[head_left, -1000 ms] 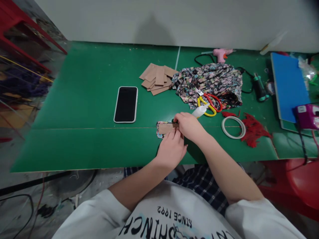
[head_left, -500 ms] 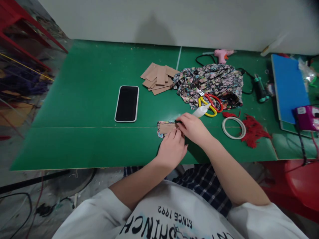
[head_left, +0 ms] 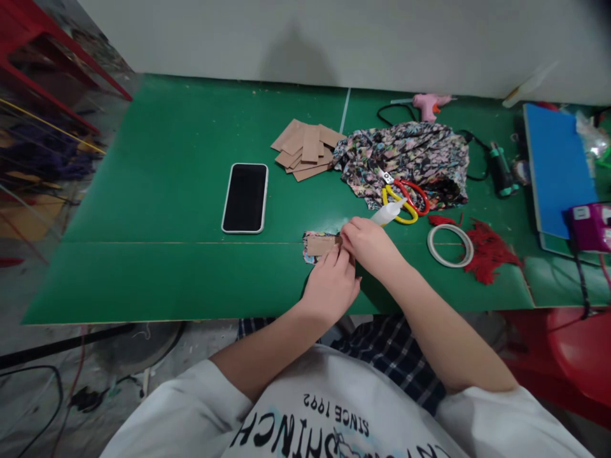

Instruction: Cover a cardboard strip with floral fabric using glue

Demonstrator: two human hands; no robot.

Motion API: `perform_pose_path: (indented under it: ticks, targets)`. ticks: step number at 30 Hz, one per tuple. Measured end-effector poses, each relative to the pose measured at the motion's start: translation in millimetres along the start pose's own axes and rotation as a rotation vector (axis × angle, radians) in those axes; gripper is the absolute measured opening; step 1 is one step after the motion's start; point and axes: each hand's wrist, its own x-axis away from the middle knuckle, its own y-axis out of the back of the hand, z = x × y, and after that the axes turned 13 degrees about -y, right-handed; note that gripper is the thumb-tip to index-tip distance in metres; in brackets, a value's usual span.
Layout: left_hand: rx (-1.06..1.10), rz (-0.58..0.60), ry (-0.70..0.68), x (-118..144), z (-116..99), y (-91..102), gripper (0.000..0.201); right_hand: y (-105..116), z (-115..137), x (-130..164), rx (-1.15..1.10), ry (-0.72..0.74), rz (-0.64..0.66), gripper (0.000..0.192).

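Observation:
A brown cardboard strip (head_left: 321, 245) lies on a piece of floral fabric (head_left: 307, 259), whose patterned edge shows around the strip's left end. My left hand (head_left: 333, 283) presses its closed fingertips on the right part of the strip, steadying it against the table. At that same end, my right hand (head_left: 371, 247) has its fingers pinched at the fabric edge. Both hands hide the right end of the strip and the exact grip. Just beyond my right hand lies a white glue bottle (head_left: 387, 213), its nozzle resting over red and yellow-handled scissors (head_left: 409, 196).
Cardboard strips (head_left: 305, 149) are piled beside crumpled floral cloth (head_left: 405, 159). A phone (head_left: 245, 198) lies to the left on the green table (head_left: 157, 273). Rightward are a tape roll (head_left: 450, 246), red scraps (head_left: 489, 251) and a blue board (head_left: 561, 172); a pink glue gun (head_left: 428, 107) lies behind.
My right fingertips have shifted slightly at the strip's right end, and the dark bit of fabric beside them is now mostly covered. My left hand stays in place.

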Motion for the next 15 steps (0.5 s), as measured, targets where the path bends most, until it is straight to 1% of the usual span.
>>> perform_pose_path:
  ticks: [7, 12, 15]
  targets:
    - [0.011, 0.012, -0.016, 2.8, -0.4, -2.3, 0.047, -2.2, -2.7, -2.8, -0.031, 0.051, -0.017, 0.021]
    - [0.006, 0.021, -0.014, 2.7, -0.3, -0.2, 0.043, -1.0, -4.1, -4.6, -0.048, 0.042, 0.029, 0.017]
    - [0.007, 0.037, -0.012, 2.7, 0.1, 0.4, 0.046, 0.1, -4.6, -3.0, -0.028, 0.067, 0.025, 0.019]
